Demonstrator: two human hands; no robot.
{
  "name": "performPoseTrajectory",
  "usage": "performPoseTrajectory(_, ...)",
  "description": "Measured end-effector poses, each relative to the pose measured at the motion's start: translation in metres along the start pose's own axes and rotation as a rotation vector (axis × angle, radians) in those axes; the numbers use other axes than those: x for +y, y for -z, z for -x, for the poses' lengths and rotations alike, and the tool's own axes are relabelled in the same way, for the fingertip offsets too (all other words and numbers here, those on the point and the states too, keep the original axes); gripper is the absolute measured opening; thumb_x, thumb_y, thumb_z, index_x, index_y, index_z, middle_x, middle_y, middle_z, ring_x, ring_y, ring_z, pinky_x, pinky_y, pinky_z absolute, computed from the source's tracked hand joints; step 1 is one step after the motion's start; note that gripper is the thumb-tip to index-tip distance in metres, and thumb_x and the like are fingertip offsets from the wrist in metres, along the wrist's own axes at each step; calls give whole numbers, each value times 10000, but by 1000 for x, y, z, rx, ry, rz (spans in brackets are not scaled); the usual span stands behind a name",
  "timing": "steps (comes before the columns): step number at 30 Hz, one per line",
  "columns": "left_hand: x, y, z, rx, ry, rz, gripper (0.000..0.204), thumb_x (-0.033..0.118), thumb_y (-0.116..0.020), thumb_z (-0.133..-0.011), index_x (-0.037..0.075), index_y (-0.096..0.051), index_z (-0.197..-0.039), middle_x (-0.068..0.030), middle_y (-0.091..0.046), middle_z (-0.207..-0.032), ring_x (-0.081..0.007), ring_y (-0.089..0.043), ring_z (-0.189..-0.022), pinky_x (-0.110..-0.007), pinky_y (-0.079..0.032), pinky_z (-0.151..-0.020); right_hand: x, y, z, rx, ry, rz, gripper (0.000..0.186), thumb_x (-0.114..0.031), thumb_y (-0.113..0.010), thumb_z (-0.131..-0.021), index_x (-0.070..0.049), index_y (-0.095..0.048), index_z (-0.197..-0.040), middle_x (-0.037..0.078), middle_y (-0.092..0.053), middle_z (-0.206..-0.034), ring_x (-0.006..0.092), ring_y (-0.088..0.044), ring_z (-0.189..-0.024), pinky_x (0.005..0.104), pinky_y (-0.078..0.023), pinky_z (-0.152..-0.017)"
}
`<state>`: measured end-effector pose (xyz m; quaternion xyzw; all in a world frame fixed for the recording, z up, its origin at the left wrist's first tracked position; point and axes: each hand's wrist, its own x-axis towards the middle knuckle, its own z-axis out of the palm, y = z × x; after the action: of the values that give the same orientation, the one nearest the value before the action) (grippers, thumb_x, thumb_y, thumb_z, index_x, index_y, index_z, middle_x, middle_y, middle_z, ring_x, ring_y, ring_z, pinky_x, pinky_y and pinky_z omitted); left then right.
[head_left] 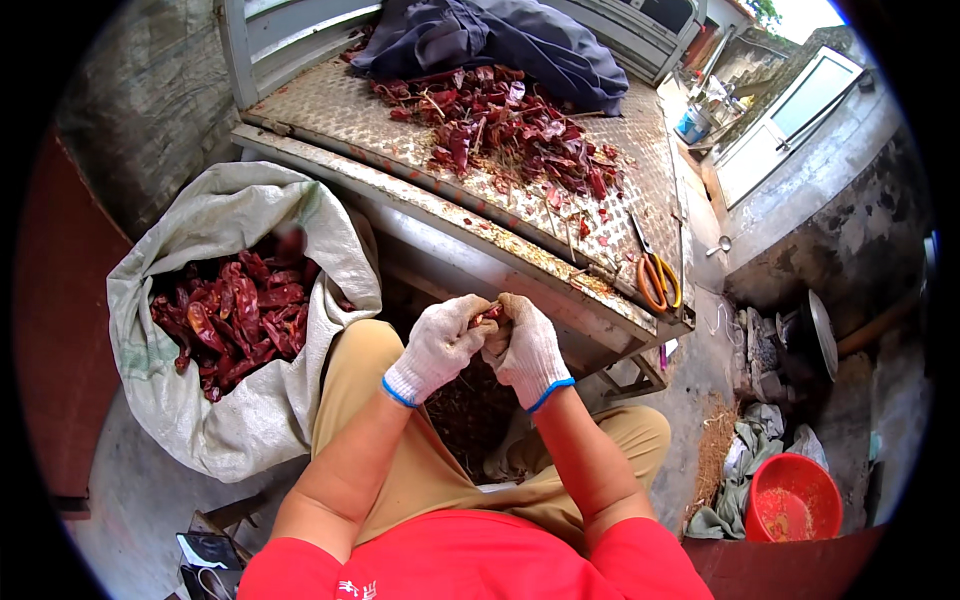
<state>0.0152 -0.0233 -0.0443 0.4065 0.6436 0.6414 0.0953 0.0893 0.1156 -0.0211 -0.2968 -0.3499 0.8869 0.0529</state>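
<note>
One wrinkled, dark-red dried chilli pod (pixel 492 314), just before the rusty patterned-metal cargo bed (pixel 320 105), is pinched by white-knit-gloved left hand (pixel 440 345) and matching right hand (pixel 528 347) (both grips clamped on it), and, seemingly brittle, could split if squeezed hard.

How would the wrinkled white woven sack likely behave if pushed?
The white woven sack would probably sag, since its rim hangs in folds. It may be light for its size: the shrivelled red peppers inside look dry. Some might spill through its open mouth.
</note>
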Motion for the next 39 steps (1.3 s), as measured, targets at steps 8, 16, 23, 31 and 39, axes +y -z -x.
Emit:
performPoseTrajectory(8,-3,-14,6,-11,220,530,264,97,-634,-951,-13,-590,-1187,-35,-608,-853,-60,-528,-684,-209,-455,-612,-20,-3,-6,127,154,160,179,-212,-630,-929,-55,-647,-846,20,-623,-716,123,-534,-525,243,-392,-449)
performPoseTrajectory(16,-8,0,5,77,403,810,199,119,-598,-962,15,-579,-1130,-79,-628,-829,-112,-545,-593,-253,-472,-529,-93,1,22,-29,411,1696,276,-276,-636,-888,-104,-744,-1074,121,-740,-968,246,-712,-899,362,-546,-821)
performPoseTrajectory(23,-4,1,-7,25,496,892,177,41,-619,-906,36,-587,-1080,-76,-637,-850,-114,-547,-598,-257,-490,-540,-174,-7,-59,341,1048,1729,266,-222,-625,-903,-131,-697,-1143,163,-703,-1113,342,-673,-1040,431,-529,-903)
performPoseTrajectory(31,-11,9,-9,69,497,984,167,27,-657,-907,50,-582,-1054,-101,-679,-911,-122,-591,-608,-266,-512,-538,-182,-58,-140,254,814,2314,552,26,-494,-876,-165,-538,-1392,104,-523,-1472,330,-566,-1287,449,-496,-1045)
performPoseTrajectory(39,-13,11,-15,36,487,980,162,62,-668,-921,45,-584,-1058,-117,-694,-937,-118,-624,-628,-258,-533,-557,-203,-48,-107,163,729,2119,486,-137,-618,-857,-144,-614,-1343,170,-624,-1338,338,-595,-1237,411,-482,-1039)
